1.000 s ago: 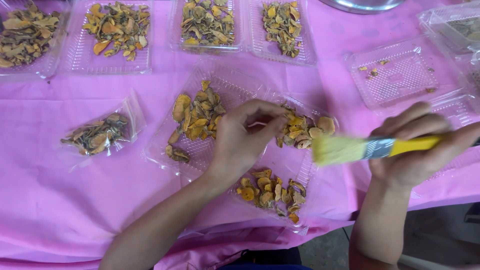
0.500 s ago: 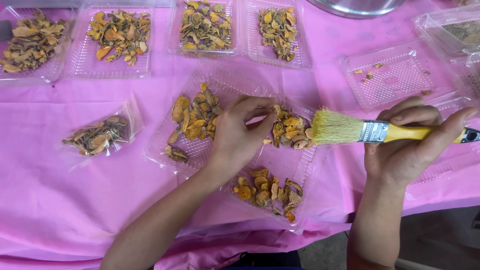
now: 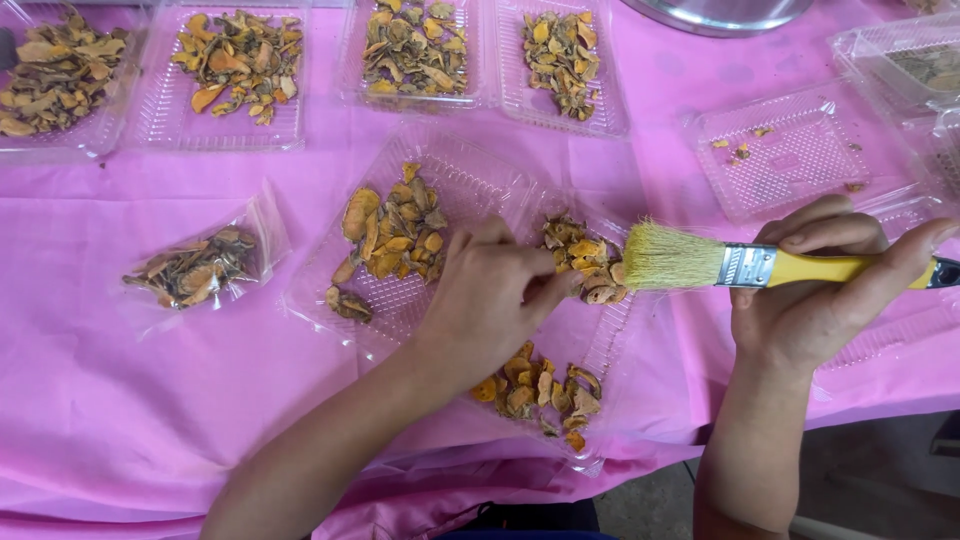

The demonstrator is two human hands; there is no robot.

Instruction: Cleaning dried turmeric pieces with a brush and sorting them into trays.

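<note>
The yellow-handled paintbrush with pale bristles (image 3: 735, 264) has been lifted a little and turned flat since the earlier pictures, and its bristle tip has been brought closer to the pile of dried orange and brown slices (image 3: 585, 262). Before, the bristles were tilted down and kept lower. Now the tip is set just beside that pile, nearly touching it, so the brushing looks about to reach the slices.

The handle is wrapped by the right hand (image 3: 825, 295); its grip is closed tight around the brush. The left hand (image 3: 490, 300) has hardly been moved. It is laid on the clear open plastic tray (image 3: 470, 180), left of the brush tip, with its grip pinched small at the pile. What is pinched there cannot be told.

More slices are heaped in the same tray, left of the brush, and another heap (image 3: 535, 392) is seen below it, near the surface's front edge. A small clear bag of slices (image 3: 195, 268) is lying far left of the brush. Four filled trays are lined up above it. A nearly bare tray (image 3: 800, 150) is placed just above the brush handle. Open room on the pink cloth (image 3: 150, 400) is found low and left of the brush; little room is left to its right, where the surface ends.
</note>
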